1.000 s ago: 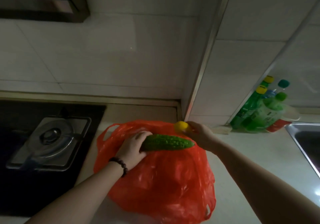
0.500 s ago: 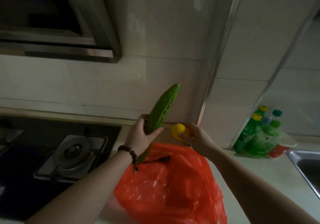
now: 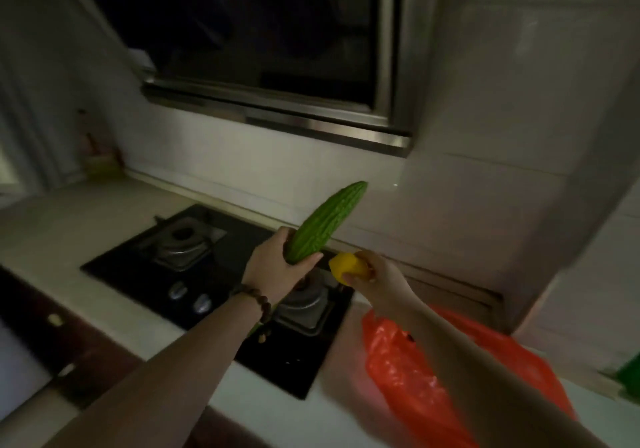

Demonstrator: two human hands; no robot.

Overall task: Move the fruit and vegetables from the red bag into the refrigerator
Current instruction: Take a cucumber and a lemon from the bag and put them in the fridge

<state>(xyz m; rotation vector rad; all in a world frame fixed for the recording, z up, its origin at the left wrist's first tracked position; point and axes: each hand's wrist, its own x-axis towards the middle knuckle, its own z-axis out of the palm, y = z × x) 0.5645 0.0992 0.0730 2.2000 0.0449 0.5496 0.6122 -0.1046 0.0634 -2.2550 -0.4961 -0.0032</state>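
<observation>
Bitter gourd (image 3: 322,226) was lifted clear of red bag (image 3: 415,371), left hand (image 3: 277,267) fingers wrapped round lower end, above stove (image 3: 194,250). Right hand (image 3: 377,274) pinched yellow fruit (image 3: 346,267), probably lemon. View swung leftward; refrigerator unseen, carry likely begun.

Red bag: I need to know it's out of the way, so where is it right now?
In the head view the red bag lies on the counter at lower right, right of the stove, under the right forearm.
</observation>
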